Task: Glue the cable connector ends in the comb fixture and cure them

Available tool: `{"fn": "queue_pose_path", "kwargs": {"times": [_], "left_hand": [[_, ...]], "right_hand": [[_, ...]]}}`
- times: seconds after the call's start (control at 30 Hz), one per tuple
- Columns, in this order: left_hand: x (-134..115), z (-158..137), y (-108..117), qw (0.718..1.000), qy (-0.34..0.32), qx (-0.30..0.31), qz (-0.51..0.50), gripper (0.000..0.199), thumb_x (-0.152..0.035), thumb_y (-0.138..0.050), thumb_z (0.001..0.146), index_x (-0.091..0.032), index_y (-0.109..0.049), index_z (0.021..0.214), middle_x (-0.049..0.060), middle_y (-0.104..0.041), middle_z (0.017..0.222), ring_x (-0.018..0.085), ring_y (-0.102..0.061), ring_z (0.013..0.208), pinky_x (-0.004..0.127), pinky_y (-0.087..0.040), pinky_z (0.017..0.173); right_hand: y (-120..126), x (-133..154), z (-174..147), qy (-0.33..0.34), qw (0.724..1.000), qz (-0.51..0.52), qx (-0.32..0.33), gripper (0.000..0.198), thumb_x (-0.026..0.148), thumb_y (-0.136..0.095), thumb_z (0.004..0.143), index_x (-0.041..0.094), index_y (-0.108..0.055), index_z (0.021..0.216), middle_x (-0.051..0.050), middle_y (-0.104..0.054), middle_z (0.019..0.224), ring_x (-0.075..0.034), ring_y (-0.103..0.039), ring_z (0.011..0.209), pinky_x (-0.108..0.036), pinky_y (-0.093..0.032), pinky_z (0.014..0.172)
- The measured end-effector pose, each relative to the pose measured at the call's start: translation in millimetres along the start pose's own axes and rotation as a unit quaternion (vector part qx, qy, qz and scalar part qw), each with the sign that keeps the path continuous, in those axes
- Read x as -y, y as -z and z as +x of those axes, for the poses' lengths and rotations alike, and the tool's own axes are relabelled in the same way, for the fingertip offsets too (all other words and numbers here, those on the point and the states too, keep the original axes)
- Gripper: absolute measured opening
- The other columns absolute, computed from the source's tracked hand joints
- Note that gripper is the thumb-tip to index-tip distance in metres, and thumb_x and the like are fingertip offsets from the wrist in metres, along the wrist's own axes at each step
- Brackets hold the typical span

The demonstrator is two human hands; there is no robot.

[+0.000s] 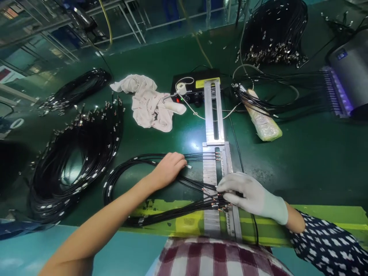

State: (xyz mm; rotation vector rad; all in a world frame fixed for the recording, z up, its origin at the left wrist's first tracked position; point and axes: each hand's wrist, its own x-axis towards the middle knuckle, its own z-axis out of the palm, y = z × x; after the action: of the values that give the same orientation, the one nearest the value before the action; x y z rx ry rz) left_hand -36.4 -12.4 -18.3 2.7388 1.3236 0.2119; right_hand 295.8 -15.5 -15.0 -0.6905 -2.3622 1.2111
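My bare left hand [170, 168] is closed over a bundle of thin black cables [135, 161] that loops round to the left on the green table. Several cable ends run from under it onto a slotted metal fixture [209, 168], lying side by side in its upper part. My right hand [244, 191], in a white glove, has its thumb and fingers pinched at the stripped cable ends [217, 203] by the fixture's right edge. Exactly which ends lie between those fingertips is hidden. More of the bundle [172, 211] lies across the fixture's lower part.
Coiled cables [71, 165] lie at the left, another coil [77, 86] behind them. A crumpled white cloth [151, 103] sits near a black control box [186, 96]. At right are a plastic-wrapped block [263, 120], a large cable pile [273, 34] and a grey machine [352, 69].
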Motion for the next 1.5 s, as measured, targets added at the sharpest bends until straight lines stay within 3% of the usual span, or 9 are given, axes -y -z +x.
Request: {"fn": "queue_pose_path", "kwargs": {"times": [0.1, 0.23, 0.33, 0.47, 0.6, 0.7, 0.9, 1.07, 1.5], "left_hand": [[-24.9, 12.1, -6.9, 0.999, 0.003, -0.015, -0.031, 0.023, -0.022, -0.038, 0.103, -0.018, -0.060, 0.104, 0.008, -0.064, 0.104, 0.019, -0.053, 0.096, 0.034, -0.039, 0.083], [-59.0, 47.8, -21.9, 0.996, -0.045, -0.035, -0.061, 0.025, -0.020, -0.035, 0.103, -0.017, -0.059, 0.105, 0.007, -0.065, 0.100, 0.020, -0.052, 0.092, 0.035, -0.036, 0.080], [-68.6, 65.8, -27.5, 0.995, -0.056, -0.030, -0.072, 0.024, -0.021, -0.035, 0.103, -0.016, -0.059, 0.102, 0.007, -0.065, 0.097, 0.020, -0.052, 0.090, 0.035, -0.035, 0.076], [-57.5, 56.9, -21.5, 0.990, -0.021, -0.021, -0.136, 0.018, -0.025, -0.041, 0.102, -0.017, -0.056, 0.108, 0.008, -0.064, 0.105, 0.021, -0.053, 0.096, 0.035, -0.038, 0.082], [-42.4, 37.7, -9.9, 0.984, 0.003, 0.011, -0.176, 0.019, -0.021, -0.039, 0.101, -0.018, -0.055, 0.111, 0.008, -0.063, 0.106, 0.021, -0.053, 0.099, 0.036, -0.039, 0.085], [-39.5, 31.7, -8.0, 0.984, -0.018, 0.008, -0.177, 0.016, -0.019, -0.042, 0.100, -0.018, -0.057, 0.105, 0.007, -0.064, 0.099, 0.019, -0.053, 0.093, 0.034, -0.042, 0.083], [-32.8, 31.0, -14.2, 0.979, -0.039, -0.093, -0.177, 0.027, -0.011, -0.045, 0.098, -0.017, -0.058, 0.121, 0.004, -0.060, 0.091, 0.013, -0.054, 0.082, 0.024, -0.047, 0.073], [-24.3, 34.7, -7.8, 0.989, -0.072, -0.048, -0.120, 0.040, -0.006, -0.040, 0.096, -0.018, -0.057, 0.130, 0.005, -0.058, 0.088, 0.014, -0.053, 0.077, 0.024, -0.047, 0.068], [-18.0, 44.7, -10.9, 0.980, -0.109, -0.033, -0.161, 0.040, -0.004, -0.040, 0.094, -0.015, -0.055, 0.129, 0.008, -0.062, 0.101, 0.017, -0.056, 0.088, 0.027, -0.049, 0.078]], "right_hand": [[-1.7, -2.8, 2.9, 0.026, 1.000, -0.012, -0.002, 0.021, 0.031, -0.052, 0.101, 0.026, -0.070, 0.111, -0.005, -0.073, 0.106, -0.020, -0.067, 0.097, -0.040, -0.051, 0.088], [-4.6, -3.7, 2.7, 0.039, 0.999, -0.032, -0.011, 0.021, 0.032, -0.052, 0.101, 0.026, -0.070, 0.111, -0.005, -0.073, 0.106, -0.020, -0.068, 0.096, -0.038, -0.051, 0.086], [-2.2, 0.8, -3.1, 0.053, 0.997, -0.058, -0.012, 0.021, 0.031, -0.053, 0.101, 0.024, -0.069, 0.113, -0.006, -0.073, 0.108, -0.020, -0.068, 0.096, -0.038, -0.051, 0.086], [17.7, 2.0, -10.0, 0.051, 0.993, -0.097, -0.039, 0.022, 0.033, -0.055, 0.100, 0.025, -0.067, 0.118, -0.006, -0.071, 0.119, -0.021, -0.068, 0.101, -0.039, -0.052, 0.087], [41.3, -19.1, -9.3, -0.082, 0.980, -0.100, -0.155, 0.018, 0.030, -0.053, 0.099, 0.026, -0.069, 0.109, -0.004, -0.072, 0.113, -0.022, -0.068, 0.103, -0.040, -0.052, 0.092], [45.2, -36.2, -6.3, -0.155, 0.964, -0.087, -0.197, 0.018, 0.028, -0.052, 0.099, 0.025, -0.070, 0.104, -0.003, -0.072, 0.107, -0.022, -0.068, 0.099, -0.039, -0.054, 0.090], [39.7, -40.1, -4.0, -0.143, 0.968, -0.103, -0.177, 0.017, 0.026, -0.053, 0.099, 0.025, -0.070, 0.102, -0.001, -0.072, 0.107, -0.021, -0.067, 0.100, -0.038, -0.051, 0.091], [41.2, -39.8, -3.0, -0.140, 0.968, -0.104, -0.180, 0.016, 0.025, -0.054, 0.098, 0.026, -0.070, 0.101, 0.000, -0.073, 0.105, -0.020, -0.067, 0.098, -0.036, -0.051, 0.089], [41.1, -39.6, -2.7, -0.131, 0.970, -0.106, -0.174, 0.017, 0.024, -0.053, 0.098, 0.025, -0.070, 0.101, 0.000, -0.072, 0.105, -0.020, -0.067, 0.097, -0.036, -0.050, 0.088]]}}
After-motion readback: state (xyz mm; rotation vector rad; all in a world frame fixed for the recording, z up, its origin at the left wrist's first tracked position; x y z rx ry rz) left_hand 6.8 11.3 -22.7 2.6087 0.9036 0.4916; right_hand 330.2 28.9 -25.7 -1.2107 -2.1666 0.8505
